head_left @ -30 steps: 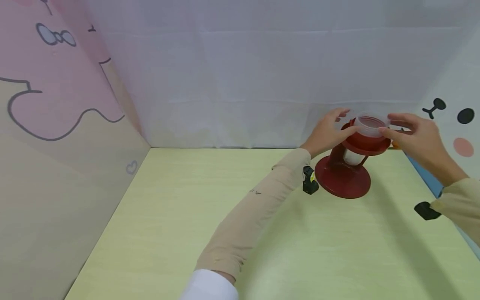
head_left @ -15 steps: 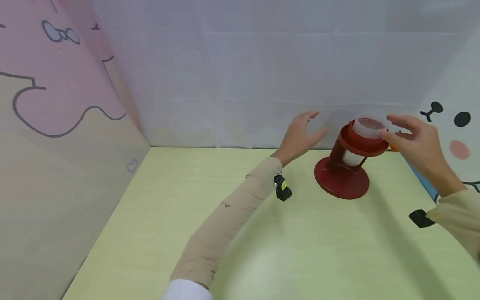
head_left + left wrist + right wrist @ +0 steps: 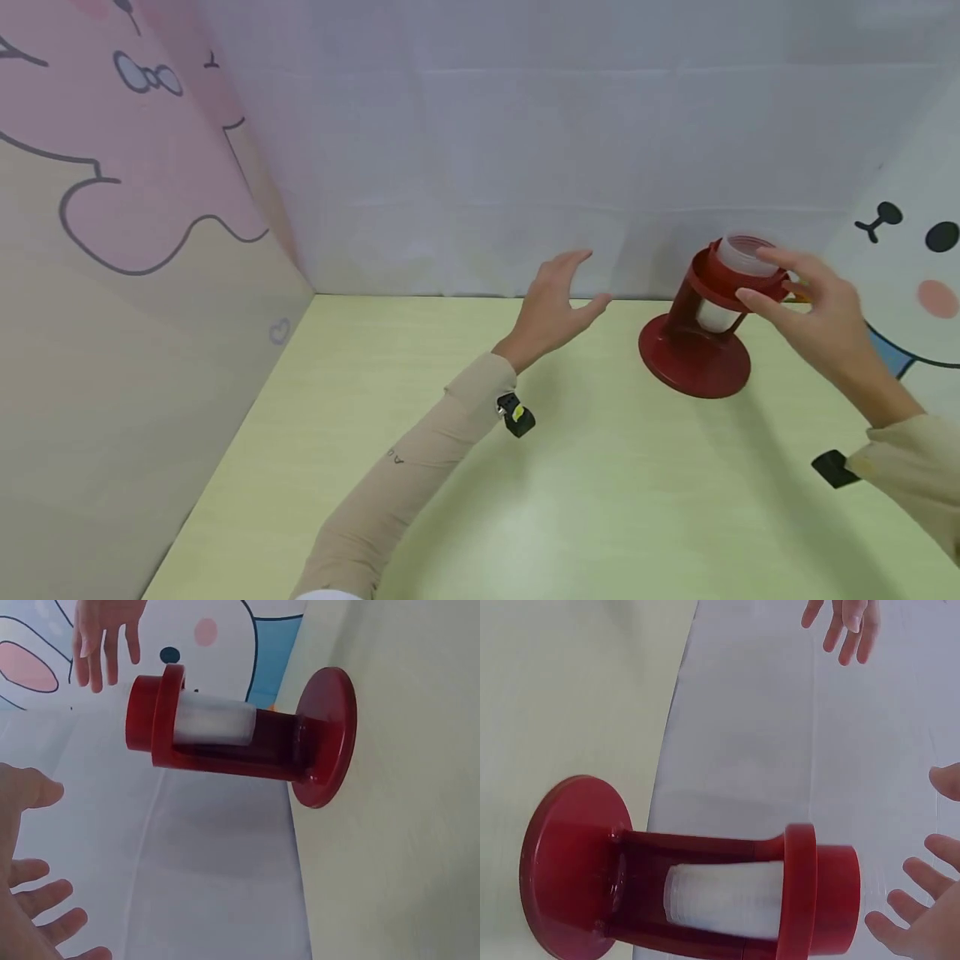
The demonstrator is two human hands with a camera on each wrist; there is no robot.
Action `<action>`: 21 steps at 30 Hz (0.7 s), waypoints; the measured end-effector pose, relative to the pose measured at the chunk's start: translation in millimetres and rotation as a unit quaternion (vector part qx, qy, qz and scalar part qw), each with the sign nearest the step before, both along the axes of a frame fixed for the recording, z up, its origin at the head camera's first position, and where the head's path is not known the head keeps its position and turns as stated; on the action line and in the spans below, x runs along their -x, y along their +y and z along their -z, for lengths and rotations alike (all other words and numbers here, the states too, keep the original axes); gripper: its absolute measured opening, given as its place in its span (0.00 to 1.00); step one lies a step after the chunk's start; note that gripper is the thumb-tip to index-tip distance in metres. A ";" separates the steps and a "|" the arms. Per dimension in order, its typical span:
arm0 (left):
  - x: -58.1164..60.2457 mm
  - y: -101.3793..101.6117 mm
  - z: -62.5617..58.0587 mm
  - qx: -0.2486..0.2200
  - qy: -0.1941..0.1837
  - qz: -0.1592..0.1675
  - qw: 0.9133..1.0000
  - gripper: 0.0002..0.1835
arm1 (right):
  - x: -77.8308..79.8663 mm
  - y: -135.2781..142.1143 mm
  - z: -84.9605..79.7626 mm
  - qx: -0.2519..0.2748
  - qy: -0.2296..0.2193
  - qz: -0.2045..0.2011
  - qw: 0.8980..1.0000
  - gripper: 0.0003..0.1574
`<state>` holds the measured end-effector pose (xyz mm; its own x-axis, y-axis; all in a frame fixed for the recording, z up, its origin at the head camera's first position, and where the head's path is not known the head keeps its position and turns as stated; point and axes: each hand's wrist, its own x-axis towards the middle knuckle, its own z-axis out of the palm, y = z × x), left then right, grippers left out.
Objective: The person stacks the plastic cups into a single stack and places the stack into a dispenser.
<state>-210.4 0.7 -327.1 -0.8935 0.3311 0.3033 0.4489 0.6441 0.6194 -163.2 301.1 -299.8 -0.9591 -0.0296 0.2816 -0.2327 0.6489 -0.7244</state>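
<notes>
A red cup holder (image 3: 693,367) with a round base stands on the table at the right. A stack of translucent plastic cups (image 3: 214,720) sits inside its ring, the open mouth of the top cup (image 3: 742,257) rising above the red collar. My right hand (image 3: 821,329) hovers beside the collar, thumb and fingers spread apart; the right wrist view shows a gap between its fingertips and the holder (image 3: 836,900). Well to the left of the holder, my left hand (image 3: 551,312) is in the air over the table, fingers spread and holding nothing.
The pale yellow table (image 3: 600,500) meets a white cloth wall (image 3: 487,167) at its back edge. Cartoon-printed panels (image 3: 172,167) stand at both sides. A small orange thing (image 3: 802,295) shows partly behind the right hand.
My left hand has left the translucent cup rim and moved left and down. My right hand has come off the rim and lowered slightly beside the collar. The holder stays in place.
</notes>
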 end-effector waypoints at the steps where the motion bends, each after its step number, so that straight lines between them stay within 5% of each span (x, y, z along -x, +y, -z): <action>1: -2.8 -3.4 1.5 0.004 0.005 -0.002 1.000 0.34 | -1.7 -2.4 0.8 -0.006 0.004 -0.004 1.000 0.35; 13: -36.1 -22.7 25.9 0.001 0.042 0.003 0.999 0.34 | -16.1 -30.1 22.4 -0.069 0.043 -0.100 0.992 0.48; 21: -64.4 -53.6 45.0 0.107 0.015 -0.032 0.994 0.44 | -26.2 -55.5 50.8 -0.131 0.048 -0.144 0.980 0.52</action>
<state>-146.0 -52.8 -372.1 -0.9066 0.3334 0.2586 0.4186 0.7875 0.4524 -137.0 245.6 -350.6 -0.8699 -0.3784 0.3163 -0.4922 0.7070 -0.5078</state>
